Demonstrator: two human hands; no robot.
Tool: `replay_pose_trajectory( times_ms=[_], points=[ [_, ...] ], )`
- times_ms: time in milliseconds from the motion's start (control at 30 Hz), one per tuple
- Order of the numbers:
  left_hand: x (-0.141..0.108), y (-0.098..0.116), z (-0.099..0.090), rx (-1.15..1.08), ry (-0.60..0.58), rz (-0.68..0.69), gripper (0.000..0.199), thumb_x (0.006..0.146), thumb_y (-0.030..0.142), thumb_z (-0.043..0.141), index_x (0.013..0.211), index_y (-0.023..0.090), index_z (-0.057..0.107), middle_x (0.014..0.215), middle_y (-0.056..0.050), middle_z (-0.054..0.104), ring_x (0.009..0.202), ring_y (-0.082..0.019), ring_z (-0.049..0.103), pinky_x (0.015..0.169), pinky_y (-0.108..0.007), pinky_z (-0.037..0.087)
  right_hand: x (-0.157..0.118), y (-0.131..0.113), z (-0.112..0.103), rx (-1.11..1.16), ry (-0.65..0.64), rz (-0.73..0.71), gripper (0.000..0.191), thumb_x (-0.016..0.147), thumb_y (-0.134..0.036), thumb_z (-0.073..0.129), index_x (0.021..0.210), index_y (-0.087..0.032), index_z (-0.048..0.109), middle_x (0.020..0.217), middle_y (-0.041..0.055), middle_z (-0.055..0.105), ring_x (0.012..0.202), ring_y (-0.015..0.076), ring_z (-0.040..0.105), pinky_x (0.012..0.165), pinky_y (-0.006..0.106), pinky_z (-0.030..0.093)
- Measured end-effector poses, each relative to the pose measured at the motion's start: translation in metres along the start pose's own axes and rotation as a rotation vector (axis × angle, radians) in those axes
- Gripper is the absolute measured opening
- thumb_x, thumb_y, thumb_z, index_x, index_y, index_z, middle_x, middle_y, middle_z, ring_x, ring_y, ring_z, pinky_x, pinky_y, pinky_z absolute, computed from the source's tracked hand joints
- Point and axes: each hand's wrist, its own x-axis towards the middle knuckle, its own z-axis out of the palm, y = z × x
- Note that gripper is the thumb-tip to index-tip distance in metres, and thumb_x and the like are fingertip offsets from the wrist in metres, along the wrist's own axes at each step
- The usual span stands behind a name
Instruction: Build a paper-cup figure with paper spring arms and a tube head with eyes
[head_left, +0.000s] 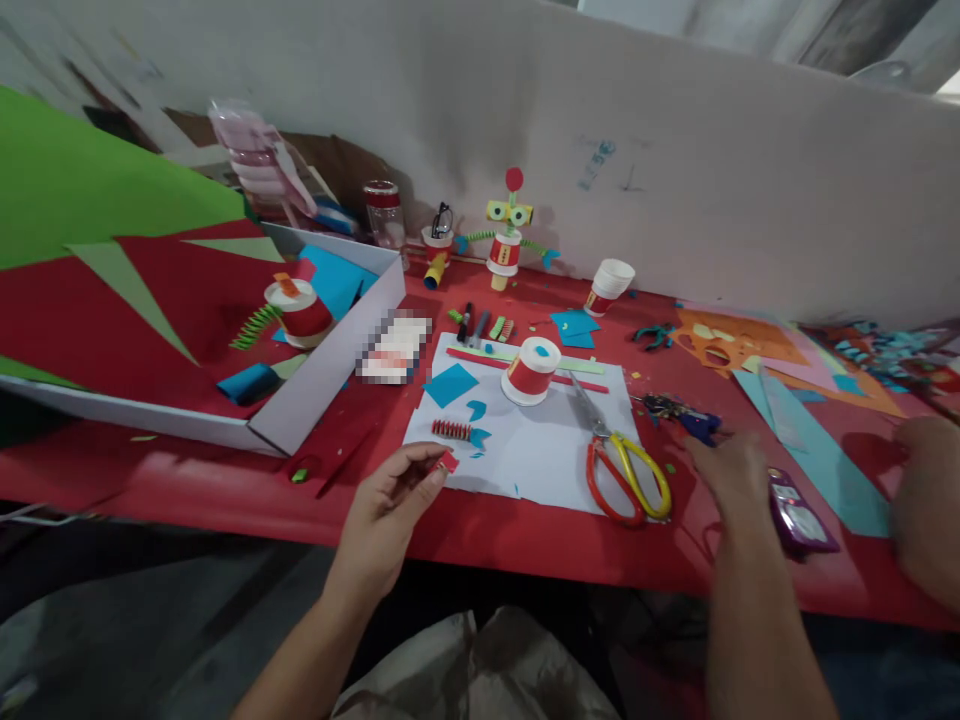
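Our left hand (390, 515) — grip pinched on a small red piece (449, 461), near the white sheet (544, 455) on the desk (517, 545). Our right hand (733, 478) blurs near a blue-handled tool (700, 428) — we cannot tell its grip. Between our hands: scissors (602, 430), handles spread.

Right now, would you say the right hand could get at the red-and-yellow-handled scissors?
Probably yes: the scissors lie mostly on the white paper, just beside the right hand, with nothing visibly covering their handles.
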Motion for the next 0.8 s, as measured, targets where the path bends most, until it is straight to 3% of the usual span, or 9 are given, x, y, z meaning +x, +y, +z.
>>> replay_pose_trajectory(
  times_ms=[133, 267, 367, 533, 700, 800],
  points=[
    [0.001, 0.004, 0.006, -0.005, -0.021, 0.052, 0.021, 0.078, 0.034, 0.078, 0.097, 0.024, 0.075, 0.109, -0.005, 0.070, 0.101, -0.018, 0.064, 0.087, -0.026, 0.052, -0.030, -0.009, -0.016, 0.503, -0.035, 0.164, 0.035, 0.054, -0.044, 0.070, 0.079, -0.023, 0.057, 0.067, 0.0009, 0.060, 0.054, 0.0175, 0.055, 0.048, 0.029, 0.044],
    [0.001, 0.008, 0.014, -0.011, -0.056, 0.102, 0.015, 0.075, 0.028, 0.079, 0.089, 0.024, 0.076, 0.110, -0.005, 0.069, 0.108, -0.021, 0.063, 0.091, -0.028, 0.051, -0.084, -0.031, -0.026, 0.865, -0.436, 0.191, 0.027, 0.055, -0.041, 0.076, 0.068, -0.021, 0.063, 0.058, -0.0004, 0.060, 0.048, 0.0127, 0.049, 0.043, 0.024, 0.037],
    [0.000, 0.007, 0.016, 0.023, -0.062, 0.111, 0.017, 0.075, 0.027, 0.079, 0.092, 0.024, 0.077, 0.101, -0.004, 0.071, 0.099, -0.019, 0.065, 0.090, -0.029, 0.051, -0.121, -0.049, -0.026, 0.964, -0.577, 0.197, 0.033, 0.055, -0.033, 0.084, 0.080, -0.019, 0.067, 0.063, -0.0005, 0.065, 0.055, 0.0133, 0.056, 0.051, 0.024, 0.045],
    [-0.001, 0.002, 0.015, 0.077, -0.049, 0.078, 0.022, 0.075, 0.030, 0.080, 0.096, 0.025, 0.076, 0.095, -0.002, 0.074, 0.096, -0.019, 0.066, 0.089, -0.029, 0.050, -0.156, -0.065, -0.021, 1.101, -0.882, 0.201, 0.037, 0.070, -0.041, 0.082, 0.092, -0.017, 0.066, 0.066, 0.0000, 0.067, 0.052, 0.0100, 0.054, 0.048, 0.020, 0.041],
    [-0.001, 0.000, 0.015, 0.103, -0.038, 0.074, 0.021, 0.075, 0.032, 0.080, 0.094, 0.024, 0.075, 0.094, -0.001, 0.074, 0.095, -0.019, 0.065, 0.090, -0.029, 0.049, -0.174, -0.064, -0.017, 1.079, -0.880, -0.050, 0.024, 0.092, -0.043, 0.065, 0.102, -0.022, 0.063, 0.093, 0.0015, 0.069, 0.060, 0.0079, 0.055, 0.059, 0.022, 0.047],
    [-0.001, -0.001, 0.013, 0.159, -0.051, 0.095, 0.021, 0.078, 0.032, 0.078, 0.096, 0.023, 0.074, 0.092, -0.001, 0.072, 0.094, -0.019, 0.064, 0.090, -0.030, 0.047, -0.179, -0.062, -0.021, 0.986, -0.841, -0.212, 0.023, 0.098, -0.044, 0.054, 0.103, -0.022, 0.061, 0.089, 0.0004, 0.064, 0.062, 0.0092, 0.054, 0.064, 0.024, 0.048]
  ],
)
